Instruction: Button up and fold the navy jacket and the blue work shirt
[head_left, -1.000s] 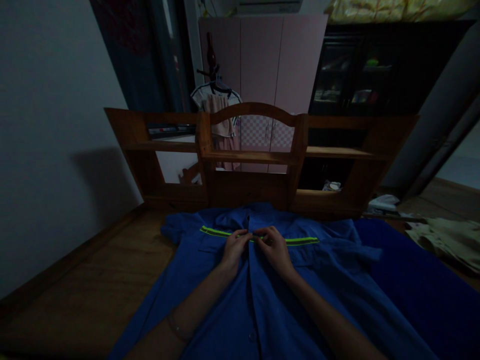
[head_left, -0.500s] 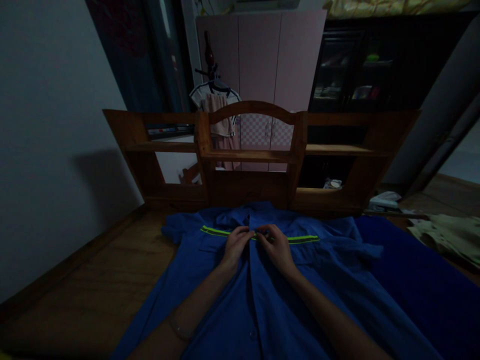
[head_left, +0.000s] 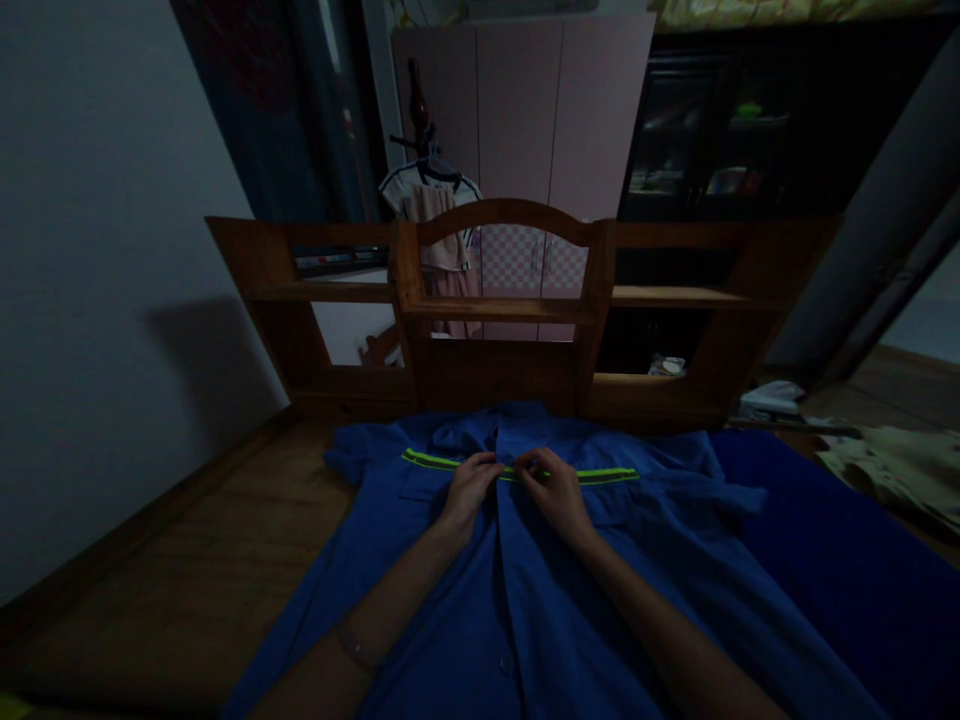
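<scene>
A blue short-sleeved work shirt (head_left: 442, 620) lies spread out, its collar toward the wooden headboard. A yellow-green and grey reflective strip (head_left: 611, 475) crosses its chest. At the middle of that strip, my left hand (head_left: 471, 490) pinches the front placket. Close on its right, my right hand (head_left: 553, 490) has thumb and forefinger closed on the placket at the same height. The fingertips of both hands nearly meet, and the bit of cloth between them is mostly hidden. Lower on the placket a button (head_left: 506, 663) shows.
Behind the shirt stands a wooden headboard (head_left: 502, 310) with open shelves. Dark blue cloth (head_left: 817, 560) lies to the right, bare wooden boards (head_left: 225, 540) to the left. A white wall (head_left: 112, 300) rises at the left. Farther back are a pink wardrobe (head_left: 517, 120) and hanging clothes (head_left: 435, 210).
Both hands stay at the strip on the placket, with only slight finger movement. The shirt lies as before.
</scene>
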